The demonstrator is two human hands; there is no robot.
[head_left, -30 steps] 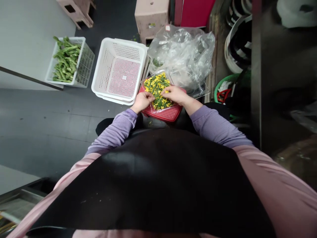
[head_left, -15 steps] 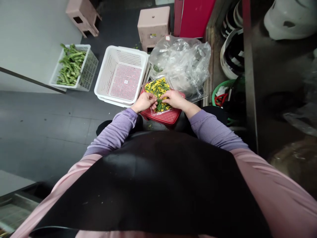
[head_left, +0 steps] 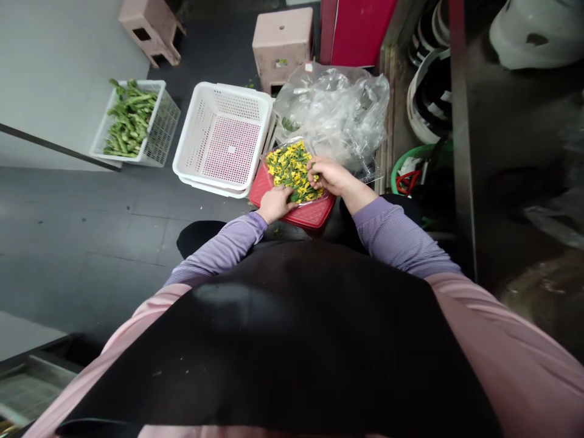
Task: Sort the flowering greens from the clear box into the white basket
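Observation:
A clear tray of yellow flowers and green stems (head_left: 292, 167) lies on a red stool (head_left: 314, 214) in front of me. My left hand (head_left: 276, 204) rests at the tray's lower left edge, fingers apart, thumb and fingertips touching the greens. At the tray's right side is my right hand (head_left: 327, 174), its fingers curled together around a small piece of green with yellow. How much it holds is partly hidden by the fingers.
White perforated basket (head_left: 186, 149) left of the stool; a smaller basket (head_left: 160, 125) holds green stalks (head_left: 132, 118) farther left. Crumpled clear plastic bags (head_left: 337, 115) lie behind the tray. Beyond stands a pink stool (head_left: 283, 36). To the right is a green tub (head_left: 396, 171).
My hands have separated. The right moved right and slightly up to the tray's side; the left shifted down and right to its near edge. More of the flowers now shows between them.

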